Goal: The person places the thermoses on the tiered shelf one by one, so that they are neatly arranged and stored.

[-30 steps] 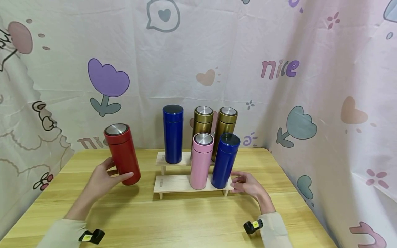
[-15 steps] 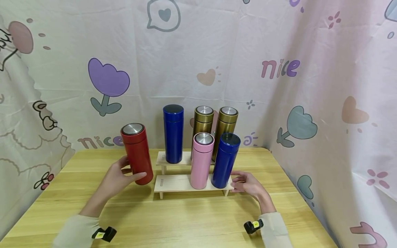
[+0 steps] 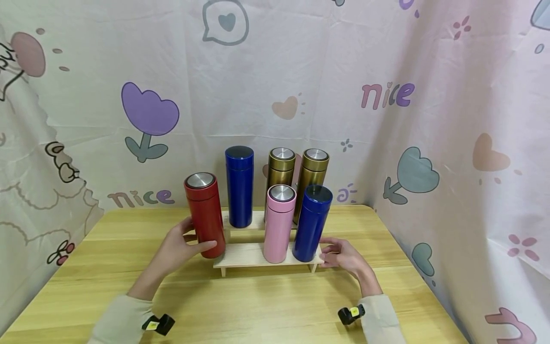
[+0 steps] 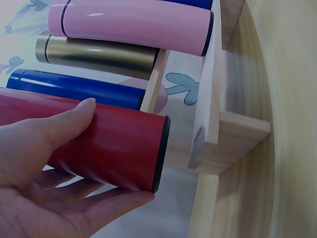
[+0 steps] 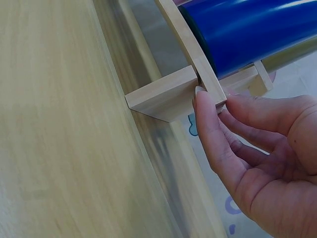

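Observation:
In the head view my left hand (image 3: 177, 249) grips a red thermos bottle (image 3: 207, 215) near its base, slightly tilted. The bottle is at the left end of the wooden two-tier stand (image 3: 245, 256). In the left wrist view the bottle's black base (image 4: 162, 154) hangs apart from the front shelf (image 4: 204, 124). My right hand (image 3: 343, 258) pinches the right end of the front shelf; the right wrist view shows thumb and finger around the shelf end (image 5: 210, 89). On that shelf stand a pink thermos (image 3: 278, 229) and a blue thermos (image 3: 311, 227).
The rear shelf (image 3: 258, 220) bears another blue thermos (image 3: 240, 191) at its left and two gold thermoses (image 3: 281, 167) further right, partly hidden. Wooden tabletop (image 3: 275, 306) lies in front. A printed curtain (image 3: 240, 95) hangs behind and along the sides.
My left hand has carried the red thermos rightward to the stand's left end, where it now overlaps the shelves in view. The right hand and the other thermoses have not moved.

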Available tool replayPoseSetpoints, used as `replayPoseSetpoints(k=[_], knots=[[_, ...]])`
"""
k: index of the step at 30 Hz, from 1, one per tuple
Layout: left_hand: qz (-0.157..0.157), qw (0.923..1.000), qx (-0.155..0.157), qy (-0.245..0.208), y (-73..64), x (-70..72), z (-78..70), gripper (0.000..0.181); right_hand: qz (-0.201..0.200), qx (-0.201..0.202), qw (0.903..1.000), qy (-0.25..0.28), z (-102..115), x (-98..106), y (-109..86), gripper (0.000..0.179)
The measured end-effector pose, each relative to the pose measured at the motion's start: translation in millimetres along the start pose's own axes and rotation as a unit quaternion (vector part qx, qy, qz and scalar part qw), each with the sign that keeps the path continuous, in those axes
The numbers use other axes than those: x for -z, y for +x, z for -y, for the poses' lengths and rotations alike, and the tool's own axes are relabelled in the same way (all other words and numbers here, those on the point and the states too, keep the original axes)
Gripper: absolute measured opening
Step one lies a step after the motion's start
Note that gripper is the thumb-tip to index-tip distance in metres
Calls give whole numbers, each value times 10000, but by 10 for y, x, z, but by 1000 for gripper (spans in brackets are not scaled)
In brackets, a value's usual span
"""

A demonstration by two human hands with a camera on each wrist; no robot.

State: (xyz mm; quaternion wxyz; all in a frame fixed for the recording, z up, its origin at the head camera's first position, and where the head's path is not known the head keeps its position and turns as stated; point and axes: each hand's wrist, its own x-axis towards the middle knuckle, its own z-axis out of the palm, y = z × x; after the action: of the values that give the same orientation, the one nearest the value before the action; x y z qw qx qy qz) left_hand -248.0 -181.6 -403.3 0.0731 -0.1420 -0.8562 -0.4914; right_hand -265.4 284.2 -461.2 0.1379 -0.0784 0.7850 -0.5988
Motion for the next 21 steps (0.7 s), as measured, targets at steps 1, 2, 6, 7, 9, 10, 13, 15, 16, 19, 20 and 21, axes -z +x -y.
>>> replayPoseSetpoints(k=[1, 2, 6, 7, 9, 10, 13, 15, 16, 19, 20, 21], knots=[[12, 10000, 20, -25, 3, -16, -7, 71, 0, 1, 10000, 3, 1, -2, 0, 59], [21, 10000, 33, -43, 6, -33, -12, 71, -6, -1, 10000, -3, 4, -4, 1, 59], [74, 9999, 47, -95, 20, -98, -27, 71, -41, 1, 10000, -68, 21, -13, 4, 59], [84, 9999, 46, -99, 21, -115, -30, 71, -46, 3, 10000, -86, 24, -15, 5, 58], [104, 9999, 36, -101, 28, -150, -37, 72, -58, 6, 9999, -122, 25, -17, 7, 58], [113, 9999, 34, -109, 31, -169, -41, 72, -62, 5, 9999, -132, 24, -18, 8, 58], [138, 9998, 26, -135, 41, -225, -56, 72, -65, 13, 9999, -143, 23, -19, 5, 58], [165, 9997, 42, -154, 48, -262, -69, 72, -66, 8, 9999, -126, 22, -19, 1, 58], [186, 9997, 41, -159, 49, -280, -77, 73, -67, 13, 9999, -127, 21, -18, -1, 58], [228, 9995, 88, -183, 52, -329, -90, 75, -75, 1, 9999, -121, 11, -16, -2, 58], [234, 9995, 104, -181, 51, -345, -94, 76, -75, 0, 9999, -120, 7, -15, -1, 58], [250, 9994, 113, -192, 52, -360, -97, 77, -78, -1, 9999, -118, 2, -14, 1, 58]])
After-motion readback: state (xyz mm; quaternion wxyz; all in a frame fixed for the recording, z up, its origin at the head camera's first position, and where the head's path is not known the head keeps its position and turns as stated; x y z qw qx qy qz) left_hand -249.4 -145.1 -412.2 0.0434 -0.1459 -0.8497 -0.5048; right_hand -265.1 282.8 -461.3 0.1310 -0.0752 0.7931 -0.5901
